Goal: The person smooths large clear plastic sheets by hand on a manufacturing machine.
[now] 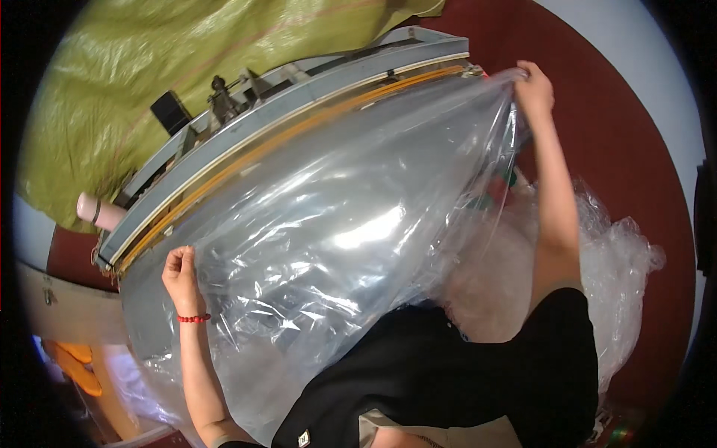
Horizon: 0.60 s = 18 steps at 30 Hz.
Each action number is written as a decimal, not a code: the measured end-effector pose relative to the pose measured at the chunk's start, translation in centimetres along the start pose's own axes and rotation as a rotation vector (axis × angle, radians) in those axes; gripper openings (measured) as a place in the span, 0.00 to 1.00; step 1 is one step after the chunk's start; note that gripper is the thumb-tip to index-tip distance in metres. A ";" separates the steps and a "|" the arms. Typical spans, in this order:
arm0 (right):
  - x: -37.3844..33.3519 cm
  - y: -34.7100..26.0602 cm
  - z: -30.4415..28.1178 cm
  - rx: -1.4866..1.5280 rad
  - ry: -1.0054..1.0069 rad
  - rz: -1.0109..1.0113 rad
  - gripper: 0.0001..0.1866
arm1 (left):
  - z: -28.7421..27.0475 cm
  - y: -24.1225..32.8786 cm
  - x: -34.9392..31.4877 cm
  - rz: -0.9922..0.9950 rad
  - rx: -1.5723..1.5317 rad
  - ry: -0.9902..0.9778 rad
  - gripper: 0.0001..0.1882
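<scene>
Along the grey frame [299, 98], clear plastic film [321, 209] is spanning between the left hand [181, 276] and right hand [535, 93], both pinching its edge. Its creases are calling for even, gentle outward tension.

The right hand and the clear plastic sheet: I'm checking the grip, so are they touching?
Touching. The head view shows the right hand with its fingers closed on the clear plastic sheet, whose film gathers to a peak there.

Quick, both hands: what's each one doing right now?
Left hand: closed, fingertips pinching the edge of the clear plastic sheet.
Right hand: closed, gripping the same sheet near its upper right corner.
</scene>
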State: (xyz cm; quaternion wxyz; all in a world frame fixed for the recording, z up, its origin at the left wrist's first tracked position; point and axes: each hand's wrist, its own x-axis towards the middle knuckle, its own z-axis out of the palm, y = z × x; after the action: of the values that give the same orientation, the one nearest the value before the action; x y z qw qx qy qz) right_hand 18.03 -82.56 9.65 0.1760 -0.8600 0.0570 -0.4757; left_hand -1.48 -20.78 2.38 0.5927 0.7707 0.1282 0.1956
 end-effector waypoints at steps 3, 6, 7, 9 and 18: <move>-3.1 -8.6 -0.5 0.054 0.227 -0.506 0.12 | -1.9 -3.5 1.4 0.028 0.090 0.131 0.06; -10.1 -8.7 2.4 0.198 -0.398 -0.856 0.11 | -3.6 -5.2 1.4 0.125 0.353 0.194 0.06; -11.1 -6.7 4.0 0.182 -0.396 -0.845 0.11 | -4.3 -5.4 1.1 0.153 0.465 0.211 0.06; -12.2 -2.2 7.6 0.164 -0.342 -0.432 0.14 | -7.0 -7.2 0.6 0.137 0.479 0.263 0.07; -9.8 0.9 8.9 0.188 -0.344 -0.214 0.15 | -8.1 -7.1 -0.8 -0.026 0.238 0.347 0.07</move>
State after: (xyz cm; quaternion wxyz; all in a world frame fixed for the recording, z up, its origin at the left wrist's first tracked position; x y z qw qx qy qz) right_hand 20.20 -78.63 -2.84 0.2109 -0.9093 -0.1100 -0.3413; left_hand -5.60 -12.26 -2.77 0.4690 0.7883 0.2604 0.3013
